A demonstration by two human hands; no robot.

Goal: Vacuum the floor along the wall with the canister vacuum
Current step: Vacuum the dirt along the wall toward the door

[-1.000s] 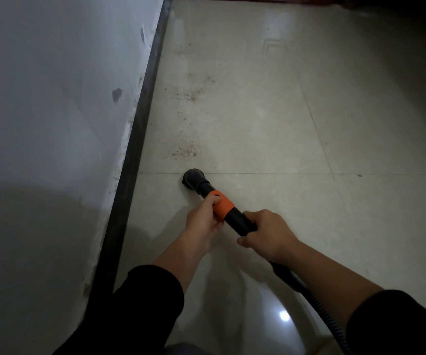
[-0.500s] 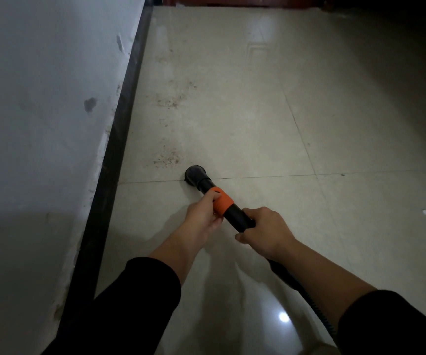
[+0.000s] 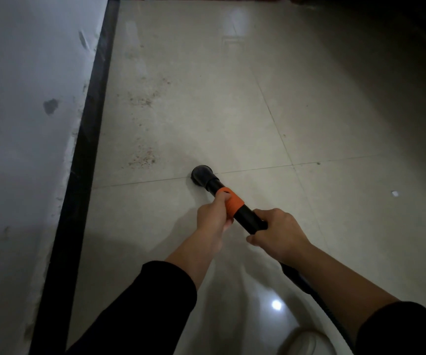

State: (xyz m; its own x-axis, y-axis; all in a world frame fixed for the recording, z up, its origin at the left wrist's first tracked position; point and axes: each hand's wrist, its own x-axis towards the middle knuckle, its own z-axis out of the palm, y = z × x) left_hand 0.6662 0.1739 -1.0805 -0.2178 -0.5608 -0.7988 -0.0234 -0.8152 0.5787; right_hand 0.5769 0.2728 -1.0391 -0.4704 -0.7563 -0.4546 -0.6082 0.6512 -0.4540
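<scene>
Still parked on the grout line, barely creeping forward.

Gripping the vacuum wand [image 3: 242,213] two-handed: left hand [image 3: 213,213] wrapped round the orange collar [image 3: 232,202], right hand [image 3: 277,233] clamped on the black tube behind it. Keeping the round nozzle [image 3: 201,175] down on the floor tile [image 3: 206,119] at the same seam as a second ago, just beside the nearest crumb patch [image 3: 143,158], well off the black baseboard [image 3: 89,119]. Mostly shifting the view rightward, not yet reaching the dirt.
</scene>
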